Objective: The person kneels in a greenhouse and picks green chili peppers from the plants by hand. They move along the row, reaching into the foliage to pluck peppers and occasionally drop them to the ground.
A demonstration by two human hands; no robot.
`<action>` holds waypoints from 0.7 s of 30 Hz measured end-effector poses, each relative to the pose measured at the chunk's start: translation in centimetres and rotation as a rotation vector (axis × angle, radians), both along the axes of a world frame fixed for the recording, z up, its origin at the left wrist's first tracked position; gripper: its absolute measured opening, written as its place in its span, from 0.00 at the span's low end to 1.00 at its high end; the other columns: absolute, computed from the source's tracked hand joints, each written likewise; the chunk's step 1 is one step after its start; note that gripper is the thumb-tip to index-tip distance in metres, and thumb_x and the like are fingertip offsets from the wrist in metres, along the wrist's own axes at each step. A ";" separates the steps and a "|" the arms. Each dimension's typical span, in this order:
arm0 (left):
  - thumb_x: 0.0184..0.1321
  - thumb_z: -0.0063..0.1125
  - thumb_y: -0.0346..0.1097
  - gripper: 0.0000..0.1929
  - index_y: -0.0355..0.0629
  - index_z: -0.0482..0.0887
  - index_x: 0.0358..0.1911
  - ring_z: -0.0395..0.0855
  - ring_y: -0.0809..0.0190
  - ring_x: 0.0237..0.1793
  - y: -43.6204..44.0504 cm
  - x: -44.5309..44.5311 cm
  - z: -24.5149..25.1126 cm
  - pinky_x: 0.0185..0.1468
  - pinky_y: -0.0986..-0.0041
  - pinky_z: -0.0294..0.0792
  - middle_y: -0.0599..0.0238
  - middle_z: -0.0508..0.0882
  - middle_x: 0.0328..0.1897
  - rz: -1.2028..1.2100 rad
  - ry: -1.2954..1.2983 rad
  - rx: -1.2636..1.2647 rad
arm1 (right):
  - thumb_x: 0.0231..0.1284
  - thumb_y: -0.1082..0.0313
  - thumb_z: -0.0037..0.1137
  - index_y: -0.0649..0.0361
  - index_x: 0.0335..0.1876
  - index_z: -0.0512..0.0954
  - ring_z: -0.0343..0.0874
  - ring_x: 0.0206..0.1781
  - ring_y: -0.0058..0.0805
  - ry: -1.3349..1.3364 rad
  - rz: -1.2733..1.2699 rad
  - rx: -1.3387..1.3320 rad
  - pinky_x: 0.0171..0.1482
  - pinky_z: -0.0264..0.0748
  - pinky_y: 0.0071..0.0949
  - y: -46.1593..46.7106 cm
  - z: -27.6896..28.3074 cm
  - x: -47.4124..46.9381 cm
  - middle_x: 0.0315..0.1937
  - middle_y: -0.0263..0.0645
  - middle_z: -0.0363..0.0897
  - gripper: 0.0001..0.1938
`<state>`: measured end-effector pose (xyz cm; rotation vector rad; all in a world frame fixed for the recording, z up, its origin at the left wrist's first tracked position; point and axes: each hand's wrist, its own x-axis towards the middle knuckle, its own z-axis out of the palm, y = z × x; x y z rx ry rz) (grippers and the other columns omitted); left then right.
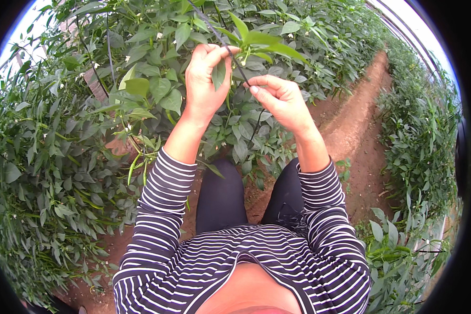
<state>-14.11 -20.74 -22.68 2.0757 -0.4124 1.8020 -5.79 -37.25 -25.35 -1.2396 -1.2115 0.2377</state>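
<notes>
My left hand [206, 80] is raised in front of me, its fingers closed around a leafy pepper shoot [259, 41]. One green leaf [218, 74] shows against the palm. A thin black cord [214, 31] slants down from the top and crosses the left fingertips. Lower and to the right, my right hand [284, 102] pinches that cord between thumb and index finger. Below the pinch, a dark length of line [257, 127] drops into the foliage. The stem inside the left hand is hidden.
Dense pepper plants [62, 157] with white flowers fill the left and front. Slim green peppers [132, 168] hang there. Other dark strings [109, 47] run upward at left. A bare soil path [361, 114] separates this row from another plant row [416, 149] at right.
</notes>
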 end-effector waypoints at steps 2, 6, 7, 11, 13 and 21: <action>0.56 0.59 0.23 0.08 0.41 0.83 0.40 0.78 0.61 0.33 -1.1 -0.7 0.0 0.41 0.73 0.71 0.63 0.79 0.34 0.000 0.014 -0.105 | 0.65 0.71 0.55 0.66 0.50 0.78 0.73 0.34 0.08 0.008 -0.006 -0.008 0.37 0.70 0.12 -0.1 -0.1 0.1 0.34 0.28 0.82 0.11; 0.57 0.63 0.30 0.09 0.38 0.84 0.41 0.78 0.64 0.35 -0.5 -0.9 -0.6 0.43 0.74 0.71 0.63 0.81 0.33 -0.087 0.107 -0.249 | 0.65 0.71 0.56 0.67 0.50 0.79 0.73 0.34 0.08 -0.014 -0.007 -0.015 0.36 0.70 0.12 0.1 -0.2 0.1 0.34 0.27 0.82 0.12; 0.57 0.64 0.30 0.10 0.37 0.84 0.42 0.78 0.65 0.35 -0.1 -0.9 -0.6 0.43 0.74 0.71 0.64 0.81 0.33 -0.105 0.130 -0.250 | 0.65 0.71 0.56 0.67 0.50 0.79 0.72 0.34 0.08 -0.027 -0.010 -0.019 0.36 0.70 0.12 0.1 -0.1 -0.1 0.34 0.27 0.82 0.12; 0.63 0.60 0.36 0.08 0.39 0.82 0.39 0.73 0.73 0.27 -0.5 -2.0 0.4 0.31 0.81 0.68 0.67 0.84 0.34 -0.667 0.400 -0.907 | 0.65 0.71 0.56 0.67 0.49 0.79 0.69 0.30 0.06 -0.011 0.032 0.001 0.33 0.66 0.11 -0.1 0.0 -0.4 0.30 0.23 0.79 0.11; 0.64 0.58 0.36 0.08 0.40 0.81 0.39 0.73 0.72 0.26 -0.6 -2.0 1.0 0.31 0.79 0.69 0.65 0.85 0.34 -0.620 0.378 -1.025 | 0.65 0.70 0.57 0.66 0.49 0.79 0.66 0.28 0.05 -0.039 0.040 -0.005 0.31 0.64 0.10 0.3 -0.3 -0.2 0.28 0.21 0.77 0.11; 0.63 0.57 0.36 0.07 0.42 0.81 0.40 0.77 0.70 0.30 -0.5 -2.0 1.5 0.32 0.78 0.71 0.64 0.86 0.37 -0.744 0.499 -1.114 | 0.64 0.70 0.57 0.65 0.48 0.80 0.63 0.26 0.06 -0.064 -0.001 -0.072 0.27 0.61 0.13 0.4 0.3 0.3 0.25 0.20 0.75 0.11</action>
